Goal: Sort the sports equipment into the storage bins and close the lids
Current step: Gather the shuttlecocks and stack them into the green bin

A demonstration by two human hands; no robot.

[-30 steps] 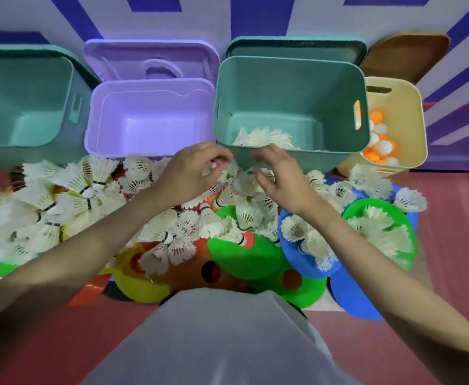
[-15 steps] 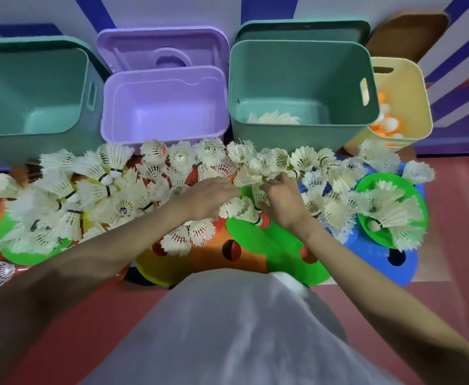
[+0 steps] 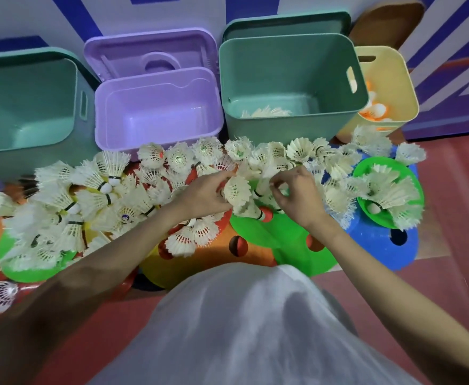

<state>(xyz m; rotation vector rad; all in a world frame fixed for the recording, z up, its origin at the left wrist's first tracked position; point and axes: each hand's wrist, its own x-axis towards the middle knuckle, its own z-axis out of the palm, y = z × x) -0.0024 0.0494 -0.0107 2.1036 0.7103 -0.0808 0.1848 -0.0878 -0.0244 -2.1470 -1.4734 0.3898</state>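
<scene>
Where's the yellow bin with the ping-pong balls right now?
Head view, far right of the bin row: the yellow bin stands right beside the green bin holding shuttlecocks.

head cam | looking steeply forward-down from person's head | sitting close over shuttlecocks [image 3: 155, 195] | bins [image 3: 291, 87] lining top edge

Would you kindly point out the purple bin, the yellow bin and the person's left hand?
purple bin [image 3: 158, 107]: head view, inner back wall.
yellow bin [image 3: 386, 79]: head view, inner wall.
left hand [image 3: 205, 194]: head view, back of hand.
</scene>
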